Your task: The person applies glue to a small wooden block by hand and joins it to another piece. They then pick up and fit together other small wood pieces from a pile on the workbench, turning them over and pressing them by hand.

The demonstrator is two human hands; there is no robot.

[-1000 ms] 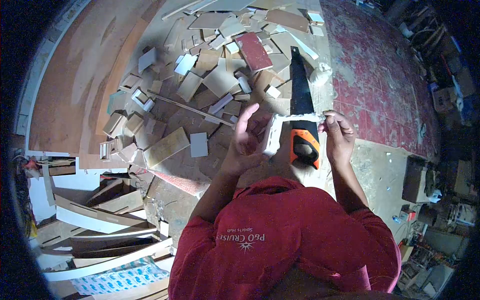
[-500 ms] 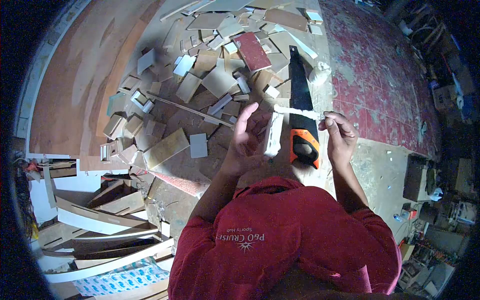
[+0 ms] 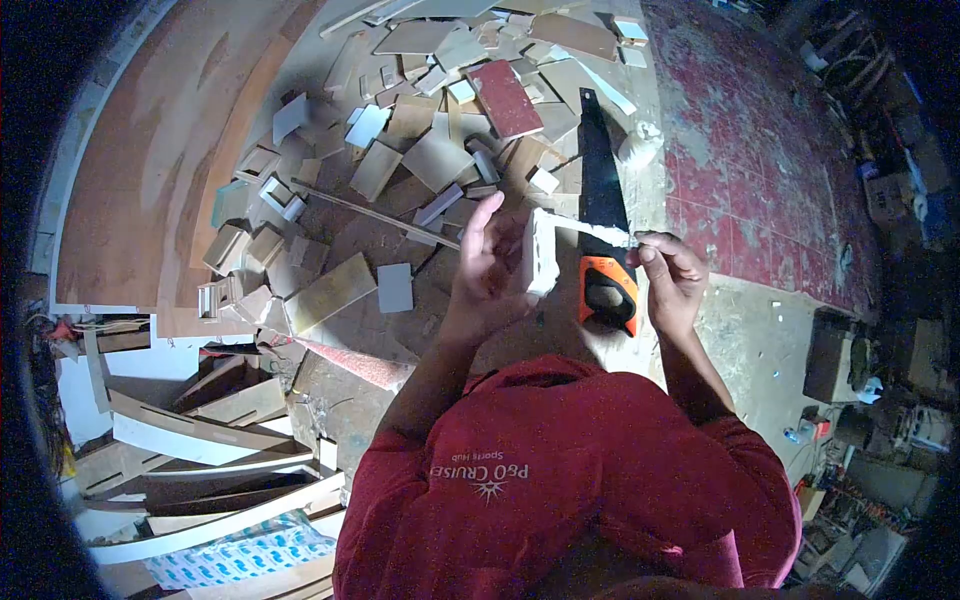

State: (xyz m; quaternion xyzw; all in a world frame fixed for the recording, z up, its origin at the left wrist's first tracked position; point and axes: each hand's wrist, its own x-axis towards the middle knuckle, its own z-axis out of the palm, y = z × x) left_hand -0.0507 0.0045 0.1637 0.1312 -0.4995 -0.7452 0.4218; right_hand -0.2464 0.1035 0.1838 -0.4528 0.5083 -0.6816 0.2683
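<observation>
My left hand [image 3: 488, 270] grips a small flat block [image 3: 530, 250] on edge, its fingers wrapped behind it and partly hidden. Thick white paste, like glue, coats the block's facing edge. Between the thumb and fingers of my right hand [image 3: 673, 278] is a thin stick [image 3: 597, 231] smeared with the same white paste. The stick's far end meets the upper part of the block's coated edge. Below and behind the stick lies a handsaw [image 3: 601, 165] with a dark blade and an orange and black handle.
Many wood offcuts [image 3: 437, 160] lie scattered ahead, with a red board [image 3: 505, 100] among them. A large wooden panel [image 3: 160, 160] is at the left. Curved boards [image 3: 215, 490] pile up at lower left. A lumpy white object [image 3: 641, 146] sits beside the saw blade.
Both hands have shifted slightly left, with the block and stick. The stick now slants more downward toward my right hand. The saw and offcuts stay put.
</observation>
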